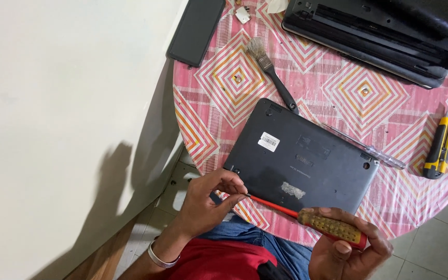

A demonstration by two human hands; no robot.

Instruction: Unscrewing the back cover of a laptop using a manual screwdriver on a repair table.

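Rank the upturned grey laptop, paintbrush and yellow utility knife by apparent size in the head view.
1. Grey laptop, by far largest.
2. Paintbrush.
3. Yellow utility knife, somewhat shorter than the brush.

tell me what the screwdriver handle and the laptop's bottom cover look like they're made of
Screwdriver handle: likely translucent yellow plastic with red ends, glossy and speckled. Laptop bottom cover: seemingly matte dark grey plastic, with moulded vents and a scuffed pale patch; painted metal can't be excluded.

The screwdriver [307, 218], red-shafted with a yellow-and-red handle, lies slanted just past the desk's [390, 93] near edge. The dark laptop [302, 155] lies bottom-up, skewed, at that near edge.
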